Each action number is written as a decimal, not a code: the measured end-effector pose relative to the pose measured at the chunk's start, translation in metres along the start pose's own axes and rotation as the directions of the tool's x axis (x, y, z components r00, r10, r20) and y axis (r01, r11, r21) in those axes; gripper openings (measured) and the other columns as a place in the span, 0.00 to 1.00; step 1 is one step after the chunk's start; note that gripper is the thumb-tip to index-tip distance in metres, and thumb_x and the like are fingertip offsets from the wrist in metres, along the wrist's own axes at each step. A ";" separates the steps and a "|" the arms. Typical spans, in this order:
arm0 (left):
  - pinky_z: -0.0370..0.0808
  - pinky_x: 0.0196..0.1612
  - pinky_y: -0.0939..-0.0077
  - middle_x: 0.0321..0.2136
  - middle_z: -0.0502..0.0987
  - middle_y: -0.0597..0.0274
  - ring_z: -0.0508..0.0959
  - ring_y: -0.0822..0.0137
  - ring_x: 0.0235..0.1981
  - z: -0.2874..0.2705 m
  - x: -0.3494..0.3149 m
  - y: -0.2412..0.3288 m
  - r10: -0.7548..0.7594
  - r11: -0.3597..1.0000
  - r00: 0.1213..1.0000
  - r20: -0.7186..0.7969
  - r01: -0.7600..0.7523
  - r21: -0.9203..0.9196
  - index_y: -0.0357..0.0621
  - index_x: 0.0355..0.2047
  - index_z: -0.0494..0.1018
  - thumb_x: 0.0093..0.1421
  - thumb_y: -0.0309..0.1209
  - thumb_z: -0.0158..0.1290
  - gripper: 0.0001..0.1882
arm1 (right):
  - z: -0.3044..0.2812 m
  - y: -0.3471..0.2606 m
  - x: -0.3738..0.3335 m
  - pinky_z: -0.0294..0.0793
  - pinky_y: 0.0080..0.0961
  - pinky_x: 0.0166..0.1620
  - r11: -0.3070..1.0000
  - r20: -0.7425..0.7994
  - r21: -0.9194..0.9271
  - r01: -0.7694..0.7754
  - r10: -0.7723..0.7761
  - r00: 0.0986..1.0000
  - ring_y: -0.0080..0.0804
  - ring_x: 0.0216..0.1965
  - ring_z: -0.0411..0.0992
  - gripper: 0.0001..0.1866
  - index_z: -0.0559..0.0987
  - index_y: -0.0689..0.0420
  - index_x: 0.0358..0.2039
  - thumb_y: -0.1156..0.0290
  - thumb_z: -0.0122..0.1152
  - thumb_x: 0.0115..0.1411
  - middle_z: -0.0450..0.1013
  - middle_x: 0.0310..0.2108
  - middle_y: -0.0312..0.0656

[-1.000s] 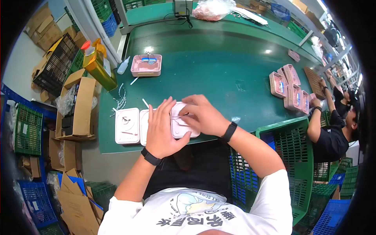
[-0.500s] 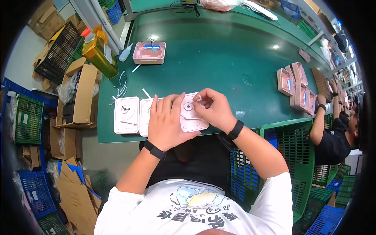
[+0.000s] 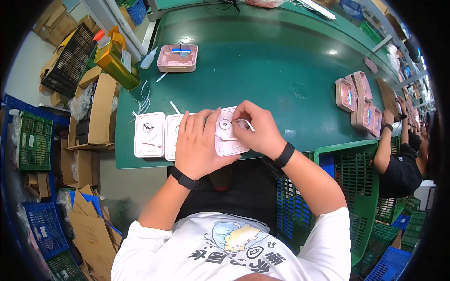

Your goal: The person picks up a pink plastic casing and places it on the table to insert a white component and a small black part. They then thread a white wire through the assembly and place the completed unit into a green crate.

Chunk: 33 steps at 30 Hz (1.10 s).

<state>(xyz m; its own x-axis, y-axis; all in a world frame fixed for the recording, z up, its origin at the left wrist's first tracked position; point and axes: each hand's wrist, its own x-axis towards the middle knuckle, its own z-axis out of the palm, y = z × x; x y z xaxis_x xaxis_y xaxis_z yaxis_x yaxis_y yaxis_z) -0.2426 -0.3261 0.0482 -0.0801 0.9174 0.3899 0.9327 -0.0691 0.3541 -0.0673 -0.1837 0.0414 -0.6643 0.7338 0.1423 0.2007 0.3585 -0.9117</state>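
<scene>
Three pale pink panels with round dials lie in a row at the table's near edge. The leftmost panel shows a dark wire at its centre and a printed arm shape. My left hand lies with fingers stretched over the middle panel and the left part of the right panel. Over the dial of that right panel, my right hand pinches a thin white piece, perhaps a cable end; the fingers hide part of it.
White cables lie behind the panels. A pink open housing and a clear bottle stand farther back, beside a yellow-green can. Pink housings are stacked at right. A green crate stands beside me; a co-worker sits beyond.
My right hand has turned slightly over the dial, and the white piece now shows between its fingers. My left hand stays on the panels. The whole view has shifted a little.
</scene>
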 end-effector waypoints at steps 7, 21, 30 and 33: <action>0.63 0.79 0.38 0.64 0.74 0.52 0.74 0.47 0.67 -0.002 -0.001 0.000 -0.011 1.000 1.000 0.016 0.012 -0.003 0.42 0.74 0.71 0.43 0.59 0.82 0.62 | -0.002 -0.009 -0.006 0.81 0.27 0.44 0.996 -0.008 -0.084 0.021 -0.021 1.000 0.26 0.37 0.80 0.12 0.83 0.60 0.46 0.76 0.75 0.63 0.84 0.38 0.39; 0.64 0.78 0.38 0.64 0.74 0.51 0.74 0.45 0.66 -0.001 0.000 -0.001 0.011 1.000 1.000 0.023 -0.011 0.005 0.43 0.72 0.72 0.44 0.58 0.82 0.60 | -0.004 -0.003 -0.002 0.83 0.32 0.44 0.979 0.007 -0.171 0.116 -0.116 0.993 0.34 0.37 0.80 0.12 0.86 0.60 0.45 0.76 0.77 0.62 0.85 0.38 0.41; 0.64 0.77 0.37 0.65 0.74 0.51 0.74 0.44 0.68 0.002 0.000 -0.003 0.012 0.999 0.999 0.035 -0.013 0.029 0.46 0.71 0.74 0.42 0.59 0.83 0.59 | -0.016 -0.009 0.003 0.82 0.29 0.42 0.976 0.064 -0.180 0.126 -0.116 0.991 0.33 0.35 0.80 0.15 0.85 0.58 0.51 0.77 0.76 0.64 0.86 0.40 0.41; 0.64 0.78 0.37 0.65 0.74 0.49 0.74 0.43 0.68 0.000 -0.001 -0.002 0.026 0.999 0.999 0.035 -0.027 0.046 0.45 0.69 0.75 0.44 0.58 0.83 0.56 | -0.018 -0.013 0.005 0.83 0.29 0.43 0.984 0.134 -0.170 0.055 -0.032 0.990 0.34 0.35 0.81 0.16 0.84 0.58 0.52 0.77 0.76 0.65 0.86 0.40 0.41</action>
<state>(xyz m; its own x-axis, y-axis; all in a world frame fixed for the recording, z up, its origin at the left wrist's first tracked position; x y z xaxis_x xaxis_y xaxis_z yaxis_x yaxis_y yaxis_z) -0.2448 -0.3274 0.0470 -0.0435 0.9286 0.3686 0.9496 -0.0763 0.3041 -0.0608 -0.1745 0.0611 -0.7612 0.6377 0.1181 0.2834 0.4908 -0.8239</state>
